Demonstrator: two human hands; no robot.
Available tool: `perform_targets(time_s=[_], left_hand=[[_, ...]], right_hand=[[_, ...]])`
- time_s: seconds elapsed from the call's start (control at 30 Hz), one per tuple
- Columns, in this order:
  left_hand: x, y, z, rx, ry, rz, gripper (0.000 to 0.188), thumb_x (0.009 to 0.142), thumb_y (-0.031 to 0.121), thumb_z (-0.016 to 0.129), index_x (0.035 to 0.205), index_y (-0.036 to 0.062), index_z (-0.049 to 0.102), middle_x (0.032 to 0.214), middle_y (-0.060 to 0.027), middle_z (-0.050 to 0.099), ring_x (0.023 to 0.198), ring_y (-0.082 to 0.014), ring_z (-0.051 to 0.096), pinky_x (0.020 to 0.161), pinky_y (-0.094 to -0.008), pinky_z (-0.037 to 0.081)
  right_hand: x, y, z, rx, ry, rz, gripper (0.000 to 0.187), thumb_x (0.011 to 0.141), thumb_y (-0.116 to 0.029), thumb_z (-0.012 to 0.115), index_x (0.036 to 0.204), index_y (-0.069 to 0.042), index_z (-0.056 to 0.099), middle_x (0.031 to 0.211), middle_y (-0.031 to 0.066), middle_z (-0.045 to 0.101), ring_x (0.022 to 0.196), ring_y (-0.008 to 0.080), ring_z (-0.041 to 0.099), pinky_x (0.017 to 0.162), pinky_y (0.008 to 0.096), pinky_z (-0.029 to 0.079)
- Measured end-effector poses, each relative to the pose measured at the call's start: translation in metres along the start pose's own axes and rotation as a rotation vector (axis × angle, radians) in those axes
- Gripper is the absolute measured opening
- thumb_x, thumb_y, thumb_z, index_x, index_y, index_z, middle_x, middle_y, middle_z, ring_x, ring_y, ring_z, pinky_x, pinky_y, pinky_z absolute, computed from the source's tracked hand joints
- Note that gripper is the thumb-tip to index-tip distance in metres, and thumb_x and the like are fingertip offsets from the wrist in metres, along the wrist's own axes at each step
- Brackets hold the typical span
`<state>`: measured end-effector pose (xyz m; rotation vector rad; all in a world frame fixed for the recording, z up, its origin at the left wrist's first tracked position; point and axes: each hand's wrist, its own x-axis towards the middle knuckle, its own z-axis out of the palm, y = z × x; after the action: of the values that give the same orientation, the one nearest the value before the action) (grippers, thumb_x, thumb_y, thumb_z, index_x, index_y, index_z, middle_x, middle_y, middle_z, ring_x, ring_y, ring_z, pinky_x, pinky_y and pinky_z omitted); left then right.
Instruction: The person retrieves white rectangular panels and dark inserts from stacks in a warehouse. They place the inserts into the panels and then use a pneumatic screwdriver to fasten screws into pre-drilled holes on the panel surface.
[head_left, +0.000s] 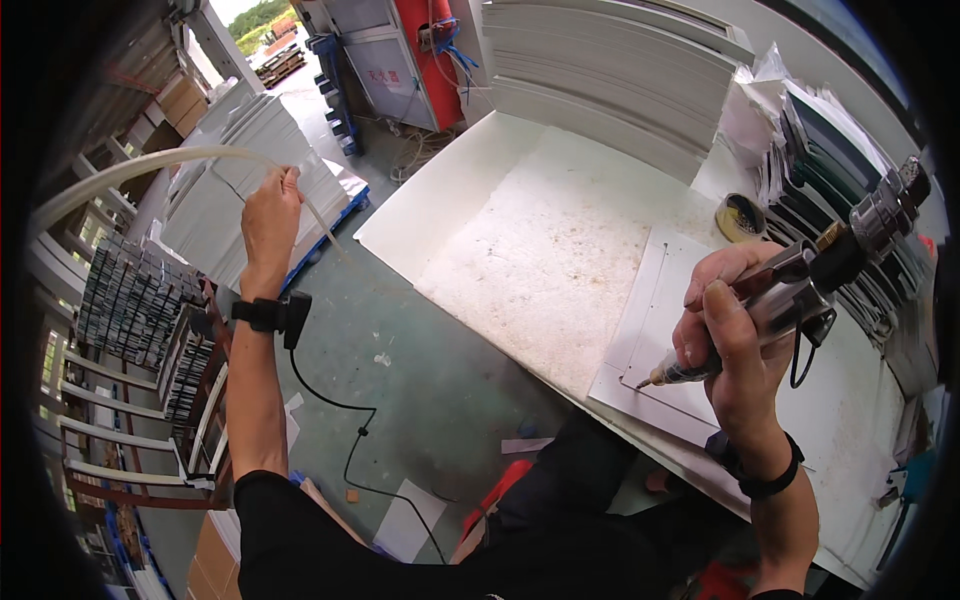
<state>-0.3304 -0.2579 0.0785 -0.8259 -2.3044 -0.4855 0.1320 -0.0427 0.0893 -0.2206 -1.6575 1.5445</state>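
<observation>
Curling the fingers of the right hand (738, 335) around a silvery cylindrical tool (785, 300) — likely weighty, rigid, smooth, best held mid-barrel. Pinching a pale bowed strip (190, 155) in the left hand (270, 222) — probably light and springy. Pointing the tool's tapered tip (653, 379) down at a flat white panel (665, 330) on a brown-speckled tabletop (540, 260).

Glossy metal driver (778, 312), smooth white panel (640, 350)

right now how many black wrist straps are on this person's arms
2: one black wrist strap just below the left hand, a second strap just below the right hand.
</observation>
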Motion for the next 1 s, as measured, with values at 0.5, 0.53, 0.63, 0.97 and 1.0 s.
perform_targets(time_s=[0.5,0.53,0.63,0.97,1.0], left_hand=[[0.017,0.316,0.123,-0.715,-0.123,0.652,0.039,0.103,0.016,0.059,0.138,-0.0001,0.054,0.118,-0.0235,0.066,0.110,-0.0386,0.066,0.094,-0.0454,0.053],[-0.004,0.318,0.128,-0.780,-0.175,0.659,0.044,0.101,0.014,0.061,0.141,-0.0011,0.051,0.120,-0.0241,0.065,0.110,-0.0396,0.065,0.095,-0.0459,0.053],[-0.050,0.314,0.136,-0.901,-0.136,0.616,0.052,0.095,0.014,0.070,0.140,-0.0041,0.050,0.115,-0.0252,0.064,0.103,-0.0377,0.067,0.092,-0.0468,0.053],[-0.046,0.300,0.068,-0.569,-0.182,0.560,0.037,0.093,0.025,0.077,0.109,0.0000,0.056,0.089,-0.0176,0.065,0.082,-0.0321,0.070,0.071,-0.0419,0.056],[-0.042,0.301,0.060,-0.545,-0.231,0.483,0.036,0.093,0.027,0.077,0.106,0.0012,0.055,0.086,-0.0170,0.065,0.079,-0.0313,0.070,0.068,-0.0407,0.056]], right_hand=[[-0.009,0.000,-0.008,0.088,0.186,-0.035,0.018,0.099,-0.009,0.062,0.108,-0.005,0.046,0.092,0.0106,0.058,0.052,0.0093,0.049,0.049,0.0287,0.048],[-0.010,0.001,-0.008,0.097,0.197,-0.033,0.018,0.099,-0.009,0.061,0.108,-0.005,0.046,0.091,0.0112,0.058,0.051,0.0096,0.048,0.049,0.0293,0.048],[-0.008,0.004,-0.009,0.110,0.209,-0.037,0.019,0.099,-0.008,0.060,0.109,-0.006,0.045,0.091,0.0121,0.058,0.050,0.0102,0.048,0.048,0.0296,0.048],[-0.007,0.007,-0.012,0.079,0.174,-0.057,0.024,0.099,-0.011,0.062,0.110,-0.005,0.042,0.090,0.0133,0.057,0.048,0.0107,0.046,0.045,0.0306,0.050],[-0.007,0.007,-0.011,0.073,0.166,-0.063,0.024,0.099,-0.011,0.062,0.110,-0.005,0.042,0.090,0.0133,0.057,0.048,0.0106,0.046,0.045,0.0305,0.050]])
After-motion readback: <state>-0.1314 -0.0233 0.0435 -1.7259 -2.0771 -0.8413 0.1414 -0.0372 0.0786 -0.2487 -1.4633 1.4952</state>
